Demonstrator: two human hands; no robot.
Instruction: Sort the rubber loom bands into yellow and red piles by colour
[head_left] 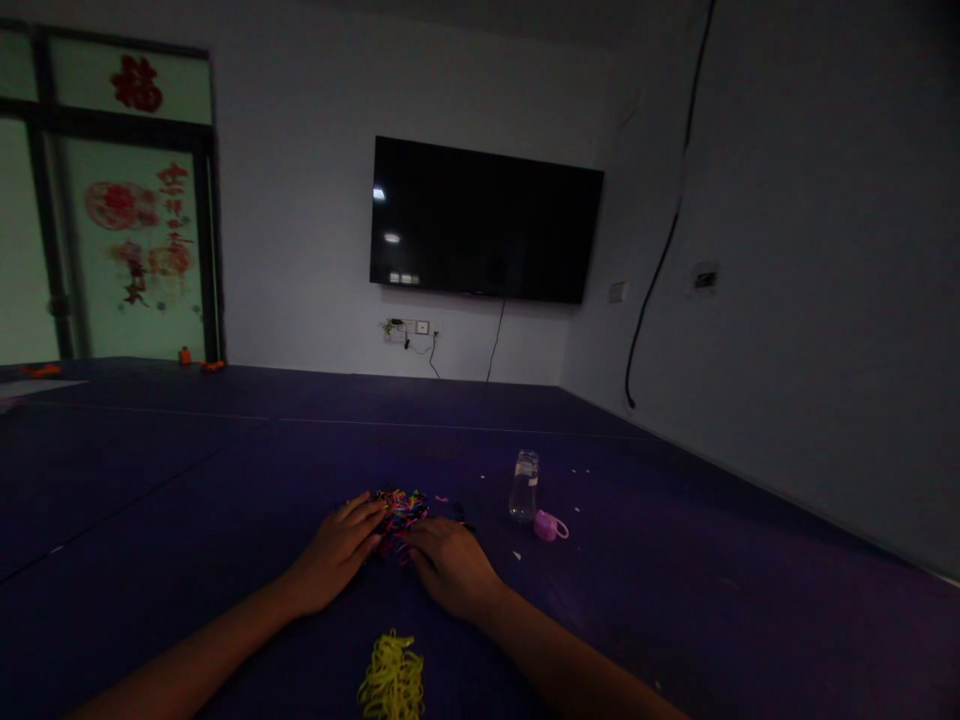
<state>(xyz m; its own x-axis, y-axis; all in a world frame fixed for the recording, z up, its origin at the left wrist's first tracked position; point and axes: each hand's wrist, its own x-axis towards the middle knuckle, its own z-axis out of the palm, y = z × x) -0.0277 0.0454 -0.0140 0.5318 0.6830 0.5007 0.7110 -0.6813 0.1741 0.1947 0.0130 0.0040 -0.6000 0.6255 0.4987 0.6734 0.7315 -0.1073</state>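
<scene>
The person's left hand (341, 550) lies palm down, fingers stretched forward and slightly bent, thumb a little apart, tips on the near-left edge of a tangled heap of small, thin, multicoloured loops (405, 508). The right hand (454, 565) comes in from the other side, back up and fingers curved, at the heap's right edge; I can't tell from here whether its fingertips pinch any of the loops. So the heap sits between the two hands and just beyond them, a few dark strands straying past the right fingers. Nearer the body, between the forearms, is a loose pile of bright yellow, thin, stringy loops (392, 680), apart from both hands. Off to the right hand's right and slightly forward, a clear, see-through bottle (524, 488) stands upright, with a pinkish-purple cap with a ring-shaped loop (547, 526) just beside its base. Everything rests on a broad, dark purple, flat surface (247, 480).
</scene>
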